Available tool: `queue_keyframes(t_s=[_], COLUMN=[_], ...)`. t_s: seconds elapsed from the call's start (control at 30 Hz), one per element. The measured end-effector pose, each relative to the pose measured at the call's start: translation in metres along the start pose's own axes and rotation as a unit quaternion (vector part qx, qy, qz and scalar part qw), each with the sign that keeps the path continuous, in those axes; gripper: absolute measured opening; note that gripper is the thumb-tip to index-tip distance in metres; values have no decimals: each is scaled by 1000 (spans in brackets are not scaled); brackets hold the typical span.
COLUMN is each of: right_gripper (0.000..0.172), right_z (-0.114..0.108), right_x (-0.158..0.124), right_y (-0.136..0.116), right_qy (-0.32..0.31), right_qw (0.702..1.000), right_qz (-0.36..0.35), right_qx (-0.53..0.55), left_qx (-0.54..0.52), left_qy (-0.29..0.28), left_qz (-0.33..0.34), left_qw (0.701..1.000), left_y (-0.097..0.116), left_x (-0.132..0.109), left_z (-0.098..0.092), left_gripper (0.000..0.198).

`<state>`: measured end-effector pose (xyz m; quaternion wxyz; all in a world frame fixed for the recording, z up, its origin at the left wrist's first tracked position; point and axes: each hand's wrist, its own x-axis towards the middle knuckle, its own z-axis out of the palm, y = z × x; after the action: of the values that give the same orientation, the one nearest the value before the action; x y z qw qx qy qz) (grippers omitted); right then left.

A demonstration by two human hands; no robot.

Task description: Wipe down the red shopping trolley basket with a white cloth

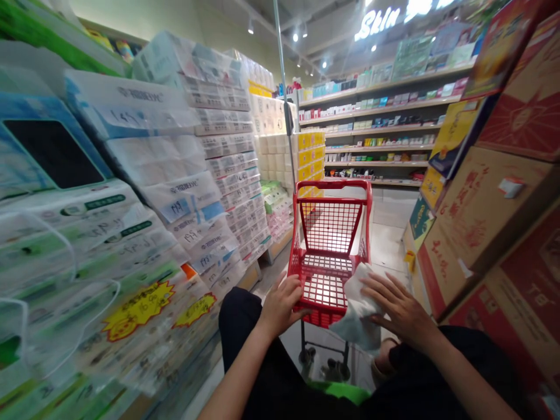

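Observation:
A small red shopping cart (329,261) with a grid-patterned plastic basket stands right in front of my knees. My left hand (282,303) grips the near left edge of its basket, the thumb reaching over the rim. At the basket's right side, my right hand (396,303) holds a white cloth (363,315). Part of the cloth drapes over the near right corner of the basket and hangs down beside it. My right fingers lie fairly straight over the cloth; what the palm touches is hidden.
Wrapped tissue packs (219,146) are piled high on the left, with yellow price signs (137,309) low down. Cardboard boxes (472,216) are stacked close on the right. Behind the cart are a metal pole (285,87) and product shelves (376,128). Something green (341,392) shows beneath me.

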<state>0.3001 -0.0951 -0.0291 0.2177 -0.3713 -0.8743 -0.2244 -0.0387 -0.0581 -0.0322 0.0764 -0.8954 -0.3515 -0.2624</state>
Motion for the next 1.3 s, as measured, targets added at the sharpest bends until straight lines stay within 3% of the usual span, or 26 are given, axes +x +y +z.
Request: queue_keyframes(t_s=[0.2,0.47,0.53,0.67,0.87,0.97,1.17,1.3], right_gripper=[17,19,19,21,20,20,17,15], right_z=[11,28,32,31,11,9,27,37], right_x=[20,76,84,77,32,22,57,87], right_y=[-32,-84,-90,-85,-40,-30,-71,-100], right_qy=[-48,-60,-59,-62,-70,-80,-93,-79], right_qw=[998,994,994,995,997,996,992,991], right_qz=[48,86,84,79,45,43,85,105], right_qx=[-9,-38,-33,-13,4,-1,-15,-10], left_qx=[19,32,20,-22,-63,-79,-106,-138], left_qy=[1,9,24,20,16,25,27,13], left_qz=[3,-23,-29,-19,-16,-22,-9,-8], left_qw=[1000,999,999,999,998,996,994,990], left_y=[-3,22,26,22,12,16,26,26], left_x=[5,10,8,3,0,1,4,5], left_z=[14,30,32,27,18,18,14,0], left_gripper=[26,4,9,10,16,20,30,49])
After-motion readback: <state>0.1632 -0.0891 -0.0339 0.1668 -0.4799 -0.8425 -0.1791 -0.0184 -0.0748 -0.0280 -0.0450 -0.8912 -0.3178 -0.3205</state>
